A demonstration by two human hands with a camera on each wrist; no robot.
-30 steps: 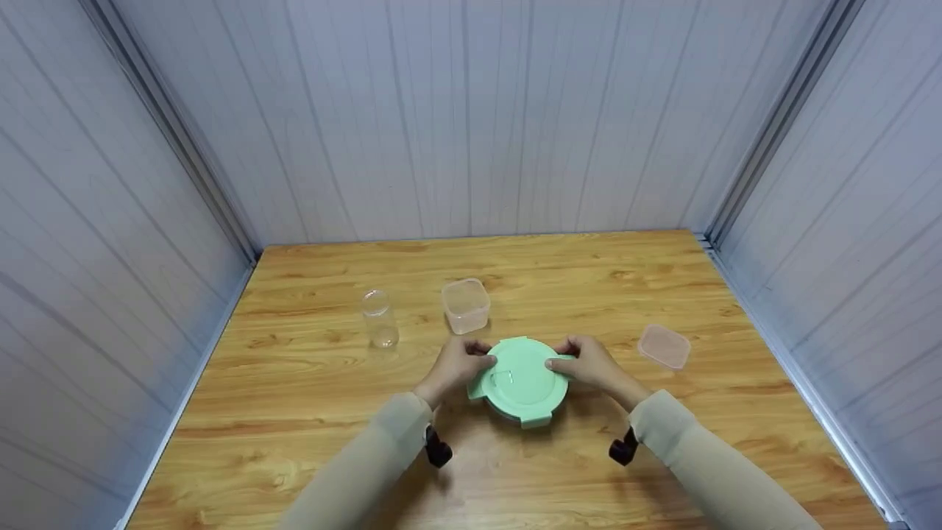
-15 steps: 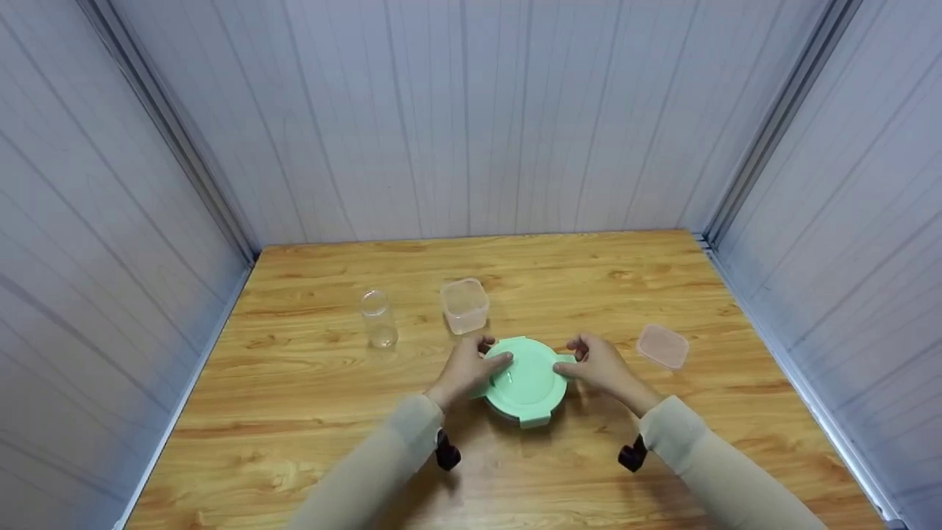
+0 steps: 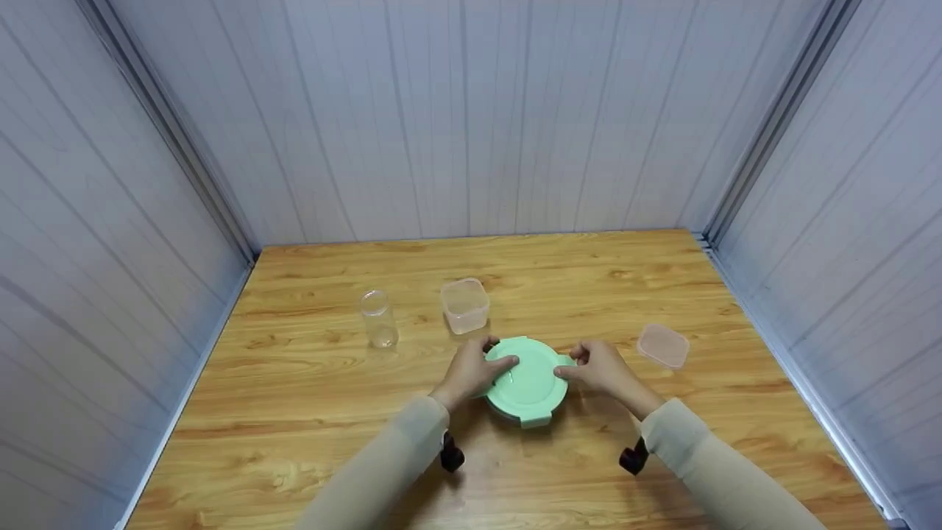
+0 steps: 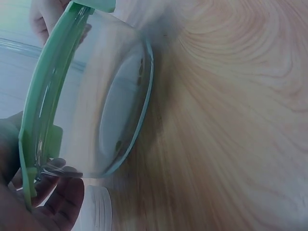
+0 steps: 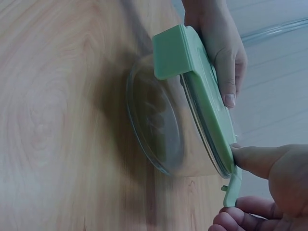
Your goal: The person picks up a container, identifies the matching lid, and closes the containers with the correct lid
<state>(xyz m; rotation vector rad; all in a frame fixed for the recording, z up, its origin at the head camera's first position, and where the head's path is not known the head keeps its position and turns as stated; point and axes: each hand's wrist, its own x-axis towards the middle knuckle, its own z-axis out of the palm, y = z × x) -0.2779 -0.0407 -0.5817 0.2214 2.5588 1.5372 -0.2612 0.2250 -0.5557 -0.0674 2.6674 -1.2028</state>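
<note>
A round glass food container (image 5: 156,115) stands on the wooden table with a mint green lid (image 3: 526,386) on top. My left hand (image 3: 468,373) grips its left side, thumb lying across the lid and fingers bent round the far rim. In the right wrist view a clip (image 5: 233,191) on the lid sticks outward at the right side. There my right hand (image 3: 603,372) pinches the lid's edge, thumb on top and fingertips against the clip's tip. Another clip (image 5: 172,54), facing me, hangs over the rim. Through the glass no contents show.
Behind the left hand stands a clear square plastic box (image 3: 466,306), with a clear upright jar (image 3: 380,321) to its left. A flat translucent square lid (image 3: 663,346) lies right of the right hand. Panel walls (image 3: 471,118) border the table (image 3: 309,412) at the back and sides.
My left thumb has slid farther in over the green lid, and the left forearm has shifted right. The right hand has moved slightly outward to the lid's right edge. The container stays in place.
</note>
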